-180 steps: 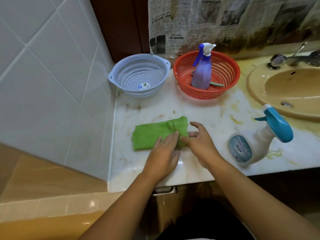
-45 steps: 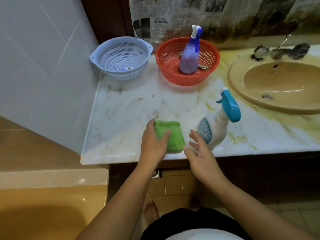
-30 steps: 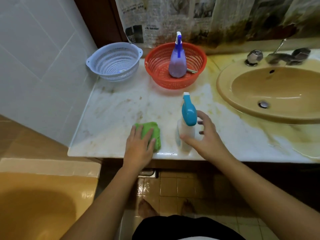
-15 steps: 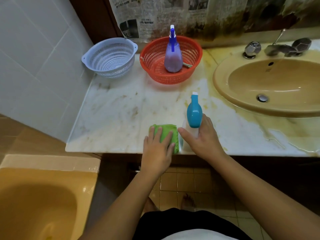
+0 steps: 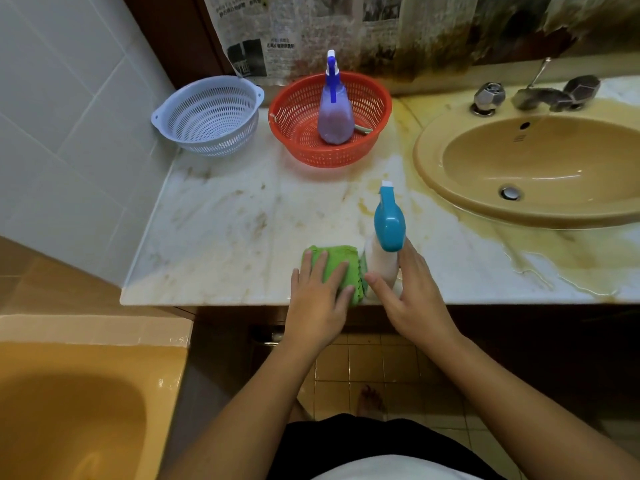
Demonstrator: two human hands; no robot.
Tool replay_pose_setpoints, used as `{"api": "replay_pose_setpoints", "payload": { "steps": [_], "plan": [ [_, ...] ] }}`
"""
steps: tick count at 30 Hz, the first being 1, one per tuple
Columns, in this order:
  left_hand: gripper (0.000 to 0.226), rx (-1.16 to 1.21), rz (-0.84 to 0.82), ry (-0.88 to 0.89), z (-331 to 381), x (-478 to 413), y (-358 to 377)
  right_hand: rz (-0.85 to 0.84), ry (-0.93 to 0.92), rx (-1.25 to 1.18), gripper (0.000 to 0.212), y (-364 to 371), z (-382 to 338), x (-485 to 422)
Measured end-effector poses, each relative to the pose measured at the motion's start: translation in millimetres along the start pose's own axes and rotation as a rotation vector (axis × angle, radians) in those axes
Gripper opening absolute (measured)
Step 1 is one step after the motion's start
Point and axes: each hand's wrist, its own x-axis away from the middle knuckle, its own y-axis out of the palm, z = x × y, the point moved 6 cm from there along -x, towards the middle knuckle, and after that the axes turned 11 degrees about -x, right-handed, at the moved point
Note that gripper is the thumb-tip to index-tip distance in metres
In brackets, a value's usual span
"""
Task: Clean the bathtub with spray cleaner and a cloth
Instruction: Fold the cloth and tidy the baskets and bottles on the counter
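Cloth (image 5: 338, 259) lies under left hand (image 5: 316, 308) fingers (image 5: 319, 269) (right hand (image 5: 414, 301) grips bottle (image 5: 380, 263)).

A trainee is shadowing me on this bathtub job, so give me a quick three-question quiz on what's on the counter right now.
1. True or false: the purple spray bottle stands inside the red basket.
2. Multiple choice: what does the left hand rest on? A) the green cloth B) the red basket C) the purple spray bottle
3. Fill in: the right hand grips the white spray bottle, whose trigger head is ____.

Key: 1 true; 2 A; 3 blue.
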Motion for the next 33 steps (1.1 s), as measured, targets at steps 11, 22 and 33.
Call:
{"api": "replay_pose_setpoints", "payload": {
  "steps": [11,22,33],
  "plan": [
    [0.047,0.322,0.074,-0.003,-6.2,36.4,-18.7,0.102,-0.229,0.055,0.049,-1.9,-23.3,65.4],
    [0.05,0.41,0.166,-0.114,-58.9,41.3,-60.0,-0.208,-0.172,0.046,0.054,80.6,-52.0,11.4],
    [0.051,0.356,0.334,-0.232,-169.6,-24.7,-140.7,-0.225,-0.22,0.065,0.049,182.2,-109.6,-124.8]
  ]
}}
